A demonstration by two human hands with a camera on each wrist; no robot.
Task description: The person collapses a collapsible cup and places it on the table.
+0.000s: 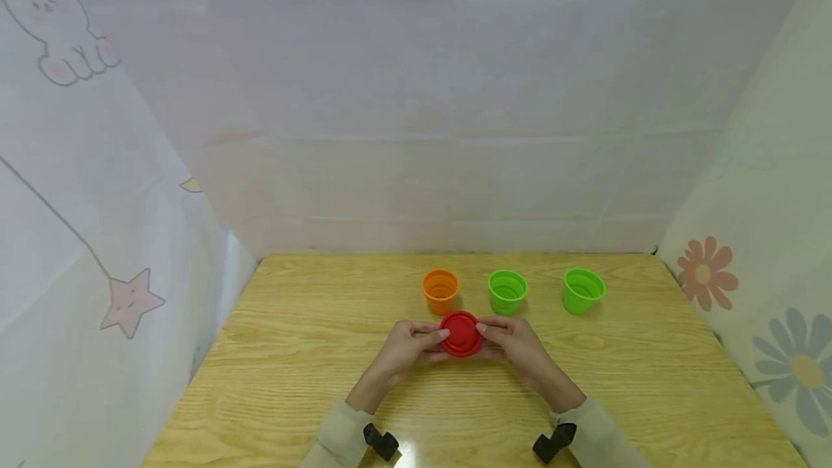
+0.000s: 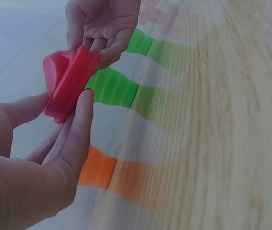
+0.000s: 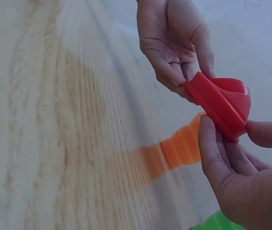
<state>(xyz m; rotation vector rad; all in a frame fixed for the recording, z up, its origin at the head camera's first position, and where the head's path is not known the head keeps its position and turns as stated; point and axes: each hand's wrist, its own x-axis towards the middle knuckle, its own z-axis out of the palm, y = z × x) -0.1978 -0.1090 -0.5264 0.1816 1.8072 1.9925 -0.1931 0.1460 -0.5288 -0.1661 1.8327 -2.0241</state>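
Both hands hold a red collapsible cup above the table, one at each side. It is folded mostly flat, and the wrist views show part of its wall bulging unevenly from the rim. My left hand pinches its left edge, thumb on the near face and fingers behind. Likewise, my right hand pinches the right edge. Just beyond the hands stand an orange cup and a green cup, both upright and expanded. Farther right is another green cup, also upright.
The wooden table reaches back to a pale cloth wall. Printed cloth also hangs along the left and right sides. A small black device is strapped at each wrist.
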